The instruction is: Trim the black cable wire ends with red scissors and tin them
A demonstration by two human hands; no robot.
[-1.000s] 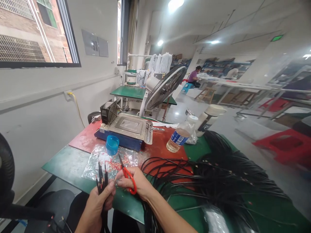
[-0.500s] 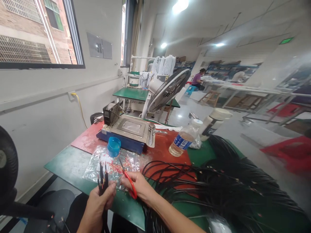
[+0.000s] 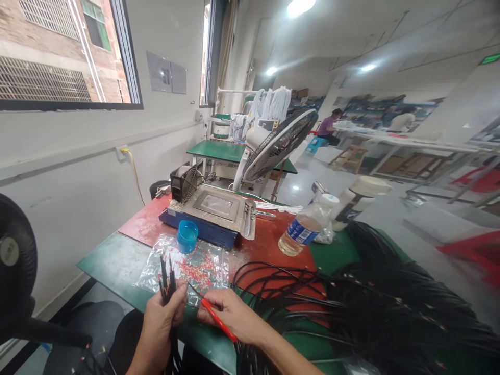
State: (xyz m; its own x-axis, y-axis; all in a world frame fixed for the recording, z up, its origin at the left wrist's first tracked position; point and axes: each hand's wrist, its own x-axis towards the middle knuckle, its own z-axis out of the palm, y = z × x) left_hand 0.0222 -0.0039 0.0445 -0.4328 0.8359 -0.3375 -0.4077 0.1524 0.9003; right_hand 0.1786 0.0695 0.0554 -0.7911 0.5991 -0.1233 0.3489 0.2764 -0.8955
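In my left hand (image 3: 166,317) is an upright bunch of black cables (image 3: 167,276), fingers wrapped round it, with stripped ends at the top. My right hand (image 3: 224,312) grips red-handled scissors (image 3: 214,316); their blades point up and left toward the cable ends beside my left thumb. Whether the blades touch a wire is too small to tell. Just beyond both hands, red and yellow wire scraps (image 3: 198,270) lie scattered on a clear plastic bag (image 3: 152,265). A blue cup (image 3: 187,237) stands at the bag's far edge.
Behind the cup sits a blue heating unit (image 3: 199,229) with a metal top. A bottle of pale liquid (image 3: 302,229) stands right of it. Many black cables (image 3: 371,297) cover the table's right side. A fan (image 3: 281,146) stands beyond; another fan (image 3: 15,255) is at left.
The scissors have swung from steep to a flatter slant, their tips now nearer my left hand. My left hand still holds the cables. The view has shifted slightly left.
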